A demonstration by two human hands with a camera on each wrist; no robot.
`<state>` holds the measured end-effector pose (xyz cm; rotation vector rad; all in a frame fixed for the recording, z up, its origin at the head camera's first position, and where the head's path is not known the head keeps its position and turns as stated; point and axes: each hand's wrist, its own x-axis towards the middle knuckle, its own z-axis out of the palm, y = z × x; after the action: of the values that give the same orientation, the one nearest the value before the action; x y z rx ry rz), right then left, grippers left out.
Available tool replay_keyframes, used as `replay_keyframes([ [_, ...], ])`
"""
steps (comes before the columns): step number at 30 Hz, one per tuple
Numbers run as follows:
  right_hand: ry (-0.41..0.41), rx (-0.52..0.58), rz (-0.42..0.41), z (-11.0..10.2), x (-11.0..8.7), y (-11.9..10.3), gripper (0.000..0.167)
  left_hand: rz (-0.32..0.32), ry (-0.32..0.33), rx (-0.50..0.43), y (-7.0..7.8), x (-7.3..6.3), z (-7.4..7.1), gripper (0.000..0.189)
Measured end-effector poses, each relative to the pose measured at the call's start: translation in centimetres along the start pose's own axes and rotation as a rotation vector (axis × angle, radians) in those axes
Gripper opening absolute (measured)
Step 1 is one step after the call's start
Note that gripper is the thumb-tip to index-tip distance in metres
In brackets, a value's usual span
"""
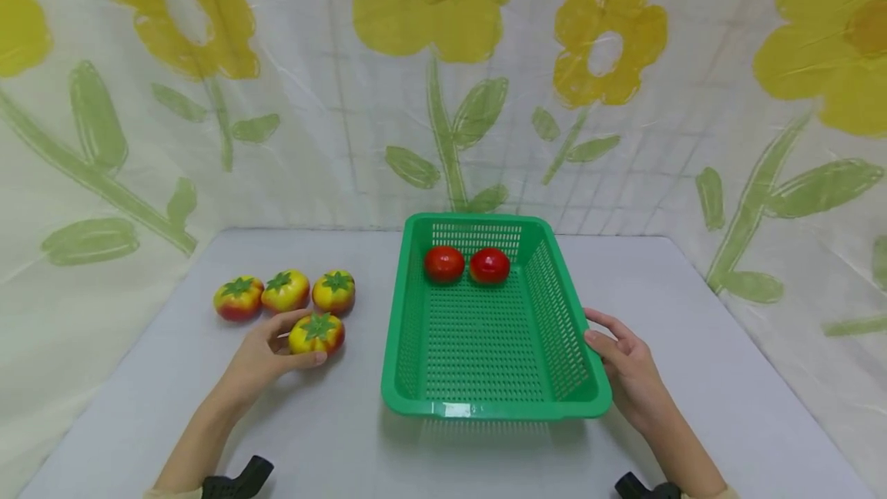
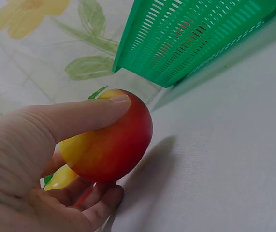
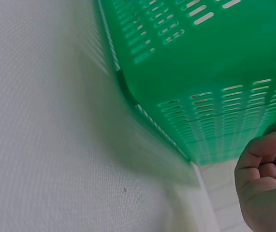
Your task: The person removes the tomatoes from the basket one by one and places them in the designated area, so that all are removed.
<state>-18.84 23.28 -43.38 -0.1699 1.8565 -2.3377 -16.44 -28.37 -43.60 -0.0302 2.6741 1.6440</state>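
In the head view I count four yellow-red tomatoes (image 1: 286, 291), plus two red tomatoes (image 1: 444, 264) inside one green basket (image 1: 485, 409) between my hands. My left hand (image 1: 263, 353) grips the nearest yellow-red tomato (image 1: 317, 335), three just beyond it; my right hand (image 1: 630, 376) pinches the basket's rim. In the left wrist view, the basket's wall stands beyond my thumb. In the right wrist view, my fingers curl beside it.

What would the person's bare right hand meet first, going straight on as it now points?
The green, rectangular, perforated plastic basket: the right hand points at its right side and appears to touch it there, though depth is hard to judge.
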Motion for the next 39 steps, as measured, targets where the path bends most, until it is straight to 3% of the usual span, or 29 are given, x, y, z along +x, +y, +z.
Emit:
replay_keyframes([
  [23,0.005,0.005,0.007,0.09,0.07,0.02,0.043,-0.061,0.018,0.035,0.03,-0.07,-0.01,0.087],
  [39,0.009,-0.005,0.002,0.17,0.07,-0.09,0.044,-0.037,0.02,-0.006,-0.11,0.1,0.02,0.085],
])
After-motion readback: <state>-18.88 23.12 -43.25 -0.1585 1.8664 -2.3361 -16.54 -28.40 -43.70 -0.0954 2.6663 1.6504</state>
